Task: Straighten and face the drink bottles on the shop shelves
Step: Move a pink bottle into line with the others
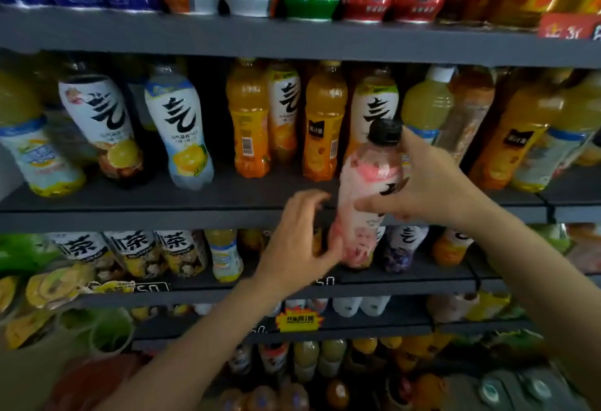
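Bottles of drink fill every grey shelf in front of this person, and one of them, a pink bottle (364,202) with a black cap, is off the shelf and in the air between the second shelf (162,215) and the row below it. The right hand (426,189) holds it round the upper body, thumb across the front and fingers curled behind. The left hand (299,241) is at its lower end with fingers spread and loosely bent; whether they touch the bottle I cannot tell, the hand being blurred.

As I judge it, the job is well short of finished: an orange juice bottle (248,117) on the second shelf shows its barcode instead of its face, the two white bottles (179,124) to its left lean over, and the far left ones tilt too.

Several white labels carry a large brushed black character, apparently "気". Lower bottles (130,248) show "茶". Price tags read "50", and a yellow starburst sticker (299,319) is too blurred to read
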{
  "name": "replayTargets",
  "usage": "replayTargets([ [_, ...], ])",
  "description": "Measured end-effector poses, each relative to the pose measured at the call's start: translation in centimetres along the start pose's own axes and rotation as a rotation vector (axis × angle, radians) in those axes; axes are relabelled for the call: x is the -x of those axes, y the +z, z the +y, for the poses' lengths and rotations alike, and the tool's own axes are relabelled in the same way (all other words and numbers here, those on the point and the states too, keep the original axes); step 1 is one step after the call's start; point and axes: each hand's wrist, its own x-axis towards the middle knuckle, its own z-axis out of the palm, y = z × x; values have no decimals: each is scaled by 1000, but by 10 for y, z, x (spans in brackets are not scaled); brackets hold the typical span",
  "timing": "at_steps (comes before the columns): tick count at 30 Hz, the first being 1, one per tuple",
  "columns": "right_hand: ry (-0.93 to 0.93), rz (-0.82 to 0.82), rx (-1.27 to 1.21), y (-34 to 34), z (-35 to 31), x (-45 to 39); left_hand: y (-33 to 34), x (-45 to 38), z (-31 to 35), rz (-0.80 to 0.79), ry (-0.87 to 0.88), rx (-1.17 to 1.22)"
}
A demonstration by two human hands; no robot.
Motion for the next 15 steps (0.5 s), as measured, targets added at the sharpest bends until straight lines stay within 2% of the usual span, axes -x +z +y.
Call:
replayTargets([
  [3,30,-57,23,22,26,19,31,21,-8,-197,-67,50],
  [8,147,-62,168,81,73,49,50,39,-42,-421,-135,-207],
  [11,-16,8,357,111,88,66,45,46,-59,-430,-264,-274],
  [15,-105,62,381,136,100,72,41,58,-71,-408,-317,-340],
])
